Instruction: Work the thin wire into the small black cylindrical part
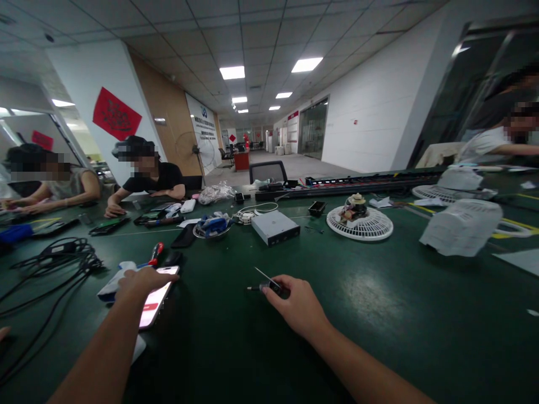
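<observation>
My left hand lies over the upper part of a lit smartphone, fingers stretched across its top end; some of them are hidden. Beside this hand are a blue-and-white glove-like bundle and a red-handled tool. My right hand is closed around a small dark-handled screwdriver, just above the table. Two thin metal tips stick out from its fingers; whether they belong to one tool I cannot tell. Ahead of both hands sits a silver optical disc drive.
The green table carries black cables at left, a metal bowl with blue cloth, a white fan grille with motor, a small black tray and a white plastic housing. Other people sit across at left and right.
</observation>
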